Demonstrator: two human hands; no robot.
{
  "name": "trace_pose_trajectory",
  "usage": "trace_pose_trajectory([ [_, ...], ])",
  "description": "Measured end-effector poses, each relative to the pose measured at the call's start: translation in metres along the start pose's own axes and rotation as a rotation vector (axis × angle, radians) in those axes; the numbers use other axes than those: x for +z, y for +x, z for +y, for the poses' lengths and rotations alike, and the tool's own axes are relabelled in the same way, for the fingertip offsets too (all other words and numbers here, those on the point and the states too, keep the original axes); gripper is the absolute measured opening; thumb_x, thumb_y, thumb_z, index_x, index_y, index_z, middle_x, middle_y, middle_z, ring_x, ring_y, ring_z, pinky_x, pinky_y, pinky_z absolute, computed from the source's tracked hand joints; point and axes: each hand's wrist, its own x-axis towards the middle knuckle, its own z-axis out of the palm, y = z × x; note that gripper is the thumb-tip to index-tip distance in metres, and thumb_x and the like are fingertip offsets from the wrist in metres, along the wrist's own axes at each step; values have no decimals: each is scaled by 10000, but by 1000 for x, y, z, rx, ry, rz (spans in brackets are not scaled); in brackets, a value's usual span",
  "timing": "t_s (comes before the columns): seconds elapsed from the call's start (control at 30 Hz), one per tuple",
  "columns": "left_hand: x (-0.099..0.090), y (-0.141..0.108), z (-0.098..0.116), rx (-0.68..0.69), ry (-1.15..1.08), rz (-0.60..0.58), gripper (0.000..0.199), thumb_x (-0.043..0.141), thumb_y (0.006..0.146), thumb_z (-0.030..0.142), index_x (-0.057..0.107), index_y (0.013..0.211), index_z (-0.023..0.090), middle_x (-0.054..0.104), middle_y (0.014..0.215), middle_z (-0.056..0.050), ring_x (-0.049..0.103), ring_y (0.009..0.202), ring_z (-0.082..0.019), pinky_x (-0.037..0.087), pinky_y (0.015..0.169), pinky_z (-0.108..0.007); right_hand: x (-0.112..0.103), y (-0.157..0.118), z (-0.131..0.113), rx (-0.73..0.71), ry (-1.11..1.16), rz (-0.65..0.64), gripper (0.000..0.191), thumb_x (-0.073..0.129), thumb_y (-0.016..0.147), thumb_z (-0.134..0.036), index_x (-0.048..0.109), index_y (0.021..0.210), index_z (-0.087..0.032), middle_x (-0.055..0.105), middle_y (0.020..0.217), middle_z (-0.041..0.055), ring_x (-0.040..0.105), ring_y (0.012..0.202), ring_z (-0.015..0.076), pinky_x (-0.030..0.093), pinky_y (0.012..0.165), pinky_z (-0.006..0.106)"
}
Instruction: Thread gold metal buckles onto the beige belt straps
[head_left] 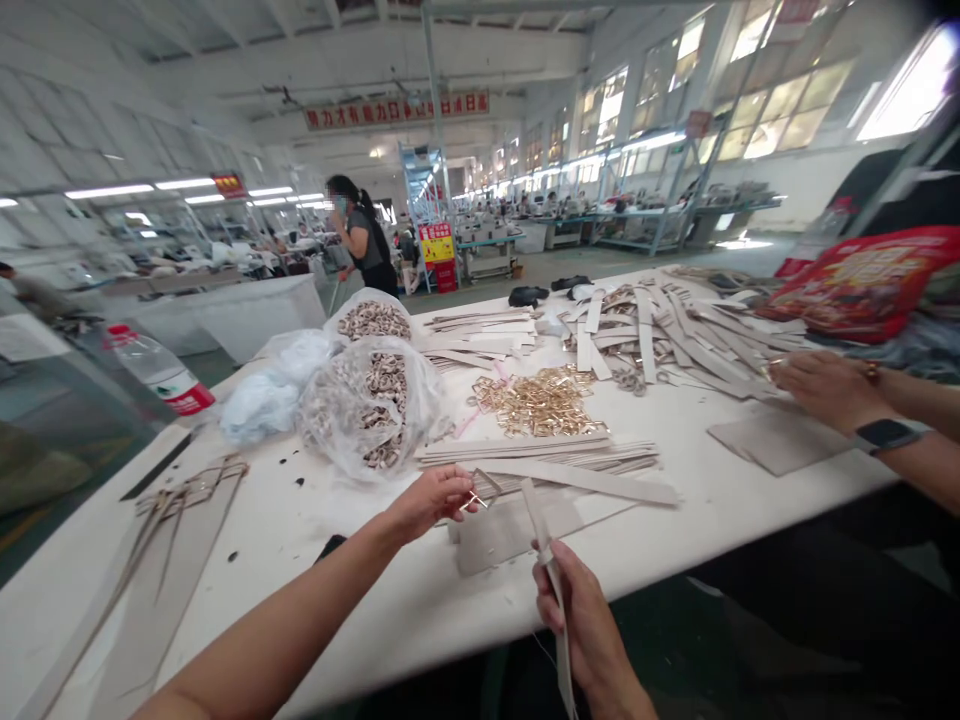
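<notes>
My left hand point(436, 500) pinches a gold metal buckle point(475, 499) above a grey-beige piece of material point(484, 540) on the table. To its right, my right hand point(576, 610) is closed round a long beige strap point(556, 590), whose upper end points up and away from me. The strap and the buckle are apart. Just behind both hands lies a stack of flat beige straps point(540, 458), one of them slanting across the top. Beyond that stack is a heap of gold buckles point(544, 400).
Clear bags of small beige pieces point(386, 400) stand left of the buckles. A plastic bottle point(161, 375) is at the left edge. More straps pile up point(660, 320) at the back right. A co-worker's hands point(825, 390) work at the right, near a red bag point(862, 285).
</notes>
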Motion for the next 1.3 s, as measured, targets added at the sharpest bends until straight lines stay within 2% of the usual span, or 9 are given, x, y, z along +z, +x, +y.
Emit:
trace_pose_trajectory([
  [0.27,42,-14,6,406,153,126,202,633,781,325,577,845,141,694,857,-84,656,784,-188,478,581,-230,-3,-27,0,26,-41,-88,341,670,738,-481,545,735,-164,424,507,-74,278,378,16,199,315,117],
  [0.37,44,-17,2,547,255,165,152,613,814,304,631,840,155,695,932,-82,640,896,-204,490,792,-314,-11,-30,6,54,71,-45,361,693,708,-492,556,705,-158,492,527,-56,281,353,2,195,314,117],
  [0.47,45,-18,0,673,415,168,113,642,807,283,680,784,180,690,994,-75,561,1081,-231,388,988,-375,-12,-28,3,95,247,-29,334,690,708,-474,599,773,-160,651,715,6,266,325,-21,205,312,129],
  [0.6,49,-18,-3,734,486,105,139,654,802,317,695,759,191,689,983,-83,546,1069,-244,375,989,-402,-2,-22,-11,191,390,-138,272,684,716,-422,621,822,-179,697,884,35,261,312,-25,190,301,134],
  [0.73,56,-25,-8,765,596,32,150,660,799,323,710,730,200,666,955,-86,568,961,-218,410,922,-364,7,-17,-18,146,406,-158,258,694,703,-401,633,783,-164,652,698,-20,240,299,-23,193,299,133],
  [0.83,60,-36,-6,693,638,-94,137,659,799,312,719,760,195,639,995,-94,572,941,-203,434,888,-333,7,-15,-21,44,278,-136,266,683,717,-391,628,713,-130,600,609,-34,277,290,-25,192,297,132],
  [0.97,60,-41,4,376,402,-331,217,695,752,336,681,888,167,636,989,-84,590,872,-188,490,755,-284,1,-15,-37,10,45,-257,269,674,714,-364,622,664,-105,583,576,-18,305,317,-16,181,300,130],
  [1.13,60,-32,12,23,202,-403,303,728,694,329,614,903,142,620,687,-21,555,561,-110,443,515,-203,6,-13,-61,124,-251,-430,248,677,676,-334,646,679,-88,572,491,-12,301,293,2,151,284,139],
  [1.3,59,-30,17,-89,170,-448,360,773,620,310,602,887,140,640,724,-36,571,569,-115,465,508,-210,0,-9,-67,137,-343,-396,210,686,677,-316,640,699,-111,560,460,-29,306,291,20,165,286,145],
])
